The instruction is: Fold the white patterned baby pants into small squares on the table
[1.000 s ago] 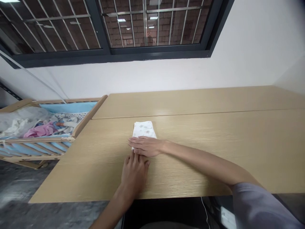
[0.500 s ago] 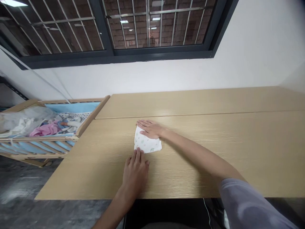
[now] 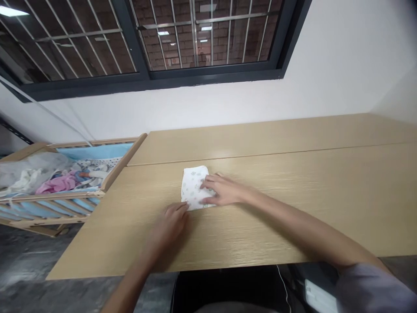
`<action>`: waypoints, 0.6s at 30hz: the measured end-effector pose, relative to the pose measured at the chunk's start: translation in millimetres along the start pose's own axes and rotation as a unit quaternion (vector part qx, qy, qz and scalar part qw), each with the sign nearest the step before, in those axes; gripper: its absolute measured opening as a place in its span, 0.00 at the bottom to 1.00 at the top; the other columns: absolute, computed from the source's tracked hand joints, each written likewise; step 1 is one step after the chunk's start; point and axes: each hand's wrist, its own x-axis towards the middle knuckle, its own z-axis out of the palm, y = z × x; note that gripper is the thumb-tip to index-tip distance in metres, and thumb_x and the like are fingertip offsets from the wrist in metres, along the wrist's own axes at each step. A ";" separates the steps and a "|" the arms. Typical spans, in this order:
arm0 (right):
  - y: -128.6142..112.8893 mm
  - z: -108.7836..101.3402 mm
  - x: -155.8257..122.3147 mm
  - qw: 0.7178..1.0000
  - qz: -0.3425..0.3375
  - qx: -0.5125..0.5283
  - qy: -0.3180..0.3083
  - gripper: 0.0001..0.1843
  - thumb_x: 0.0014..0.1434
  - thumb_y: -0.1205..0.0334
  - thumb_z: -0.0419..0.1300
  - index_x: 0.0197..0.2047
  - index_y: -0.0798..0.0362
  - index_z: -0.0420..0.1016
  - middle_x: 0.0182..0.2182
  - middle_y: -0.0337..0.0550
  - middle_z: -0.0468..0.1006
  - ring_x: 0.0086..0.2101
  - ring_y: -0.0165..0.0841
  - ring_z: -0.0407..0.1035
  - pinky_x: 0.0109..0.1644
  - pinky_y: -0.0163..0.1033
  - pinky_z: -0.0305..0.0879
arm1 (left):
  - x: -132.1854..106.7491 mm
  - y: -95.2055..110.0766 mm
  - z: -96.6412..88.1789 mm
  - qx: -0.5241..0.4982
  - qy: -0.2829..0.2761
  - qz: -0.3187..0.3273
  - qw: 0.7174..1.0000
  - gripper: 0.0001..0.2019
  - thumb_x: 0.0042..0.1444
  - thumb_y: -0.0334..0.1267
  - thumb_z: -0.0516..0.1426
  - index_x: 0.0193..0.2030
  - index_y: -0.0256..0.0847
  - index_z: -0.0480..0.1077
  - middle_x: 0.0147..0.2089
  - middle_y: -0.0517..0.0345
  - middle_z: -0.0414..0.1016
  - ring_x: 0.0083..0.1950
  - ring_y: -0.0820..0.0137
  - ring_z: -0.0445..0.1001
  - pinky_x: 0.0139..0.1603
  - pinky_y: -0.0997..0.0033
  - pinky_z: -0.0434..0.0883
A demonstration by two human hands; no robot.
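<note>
A small folded white cloth (image 3: 194, 184) with a sparse printed pattern lies flat on the wooden tabletop (image 3: 276, 226). At its lower left corner, my left hand (image 3: 174, 219) has its fingers closed together, with the tips at the cloth's edge; the hand is somewhat blurred. My right hand (image 3: 223, 190) rests over the cloth's right side, thumb and fingers spread apart, fingertips on the fabric. The right hand covers part of the cloth's right edge.
Left of the table stands a wooden crib (image 3: 122, 163) with blue lining, holding a heap of clothes (image 3: 61, 180) and clear plastic. A barred window (image 3: 198, 39) is in the white wall behind. A white object (image 3: 321, 298) is below the table's front edge.
My right hand has slid from the cloth's top to its right side, uncovering the upper part. My left hand has moved slightly left and its fingers have curled at the corner.
</note>
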 end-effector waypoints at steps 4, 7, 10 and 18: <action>-9.1 13.6 -33.9 0.998 -0.005 -0.065 0.001 0.18 0.69 0.53 0.56 0.53 0.56 0.77 0.47 0.53 0.77 0.47 0.43 0.70 0.56 0.52 0.61 | 10.3 -9.5 -3.2 0.036 0.004 0.069 0.997 0.15 0.67 0.28 0.49 0.52 0.37 0.74 0.52 0.47 0.80 0.54 0.59 0.76 0.58 0.53 0.71; -17.0 16.0 -50.5 0.995 0.018 -0.094 0.037 0.15 0.71 0.62 0.50 0.47 0.56 0.78 0.44 0.53 0.78 0.47 0.43 0.70 0.56 0.52 0.60 | 14.2 1.2 -7.5 0.037 -0.003 0.090 0.995 0.15 0.67 0.26 0.47 0.49 0.38 0.73 0.48 0.49 0.79 0.49 0.61 0.76 0.55 0.56 0.71; -27.5 2.8 -58.7 0.996 0.048 -0.059 0.036 0.14 0.71 0.62 0.50 0.45 0.55 0.78 0.41 0.51 0.78 0.45 0.42 0.71 0.55 0.51 0.60 | 15.6 16.6 -13.5 -0.011 -0.002 0.069 0.998 0.13 0.67 0.27 0.47 0.47 0.39 0.71 0.46 0.52 0.78 0.49 0.62 0.74 0.54 0.59 0.70; -10.5 -24.6 -33.1 0.972 0.179 0.137 0.068 0.11 0.71 0.60 0.49 0.46 0.53 0.71 0.41 0.47 0.79 0.38 0.36 0.72 0.41 0.38 0.62 | 62.0 28.7 -35.9 0.006 0.037 -0.112 0.993 0.11 0.68 0.33 0.47 0.41 0.40 0.70 0.41 0.52 0.77 0.43 0.62 0.75 0.46 0.63 0.68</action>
